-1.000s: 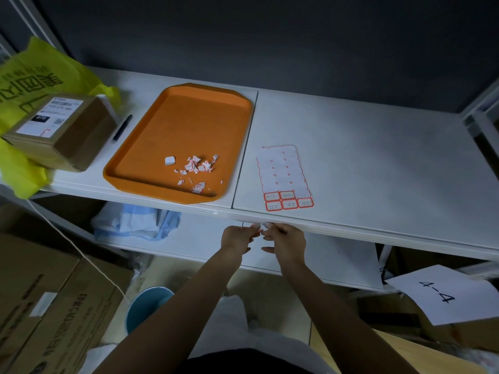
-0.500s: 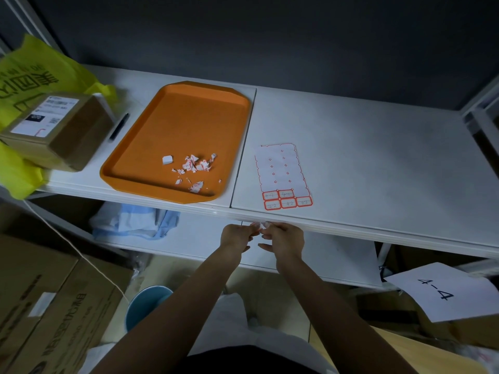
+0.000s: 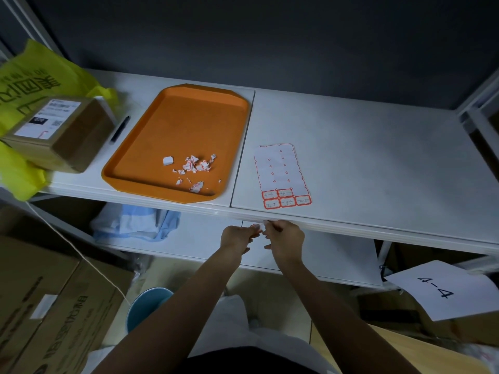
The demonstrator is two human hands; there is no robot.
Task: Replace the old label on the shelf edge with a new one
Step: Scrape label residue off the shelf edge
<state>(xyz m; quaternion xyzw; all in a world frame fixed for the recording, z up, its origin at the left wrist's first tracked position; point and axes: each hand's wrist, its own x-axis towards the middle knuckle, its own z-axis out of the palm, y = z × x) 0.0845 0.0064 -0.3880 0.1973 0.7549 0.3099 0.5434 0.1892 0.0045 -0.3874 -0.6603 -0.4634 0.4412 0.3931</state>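
The white shelf's front edge (image 3: 351, 230) runs across the middle of the view. Both my hands meet at it, just below the label sheet. My left hand (image 3: 237, 237) and my right hand (image 3: 285, 238) have curled fingers, and their fingertips pinch at a small label on the edge. The fingers hide most of that label. On the shelf top lies the label sheet (image 3: 280, 171), mostly peeled, with several red-bordered labels (image 3: 286, 198) left in its bottom rows.
An orange tray (image 3: 151, 157) on the shelf holds torn label scraps (image 3: 194, 167). Left of it lie a black pen (image 3: 120, 128), a cardboard parcel (image 3: 62, 130) and a yellow bag (image 3: 32, 76). Below are a lower shelf (image 3: 337, 255), a paper marked 4-4 (image 3: 442, 290), boxes (image 3: 40, 306) and a blue bin (image 3: 147, 303).
Both hands stay at the same spot on the shelf edge, with only slight finger movement. Nothing else has moved.
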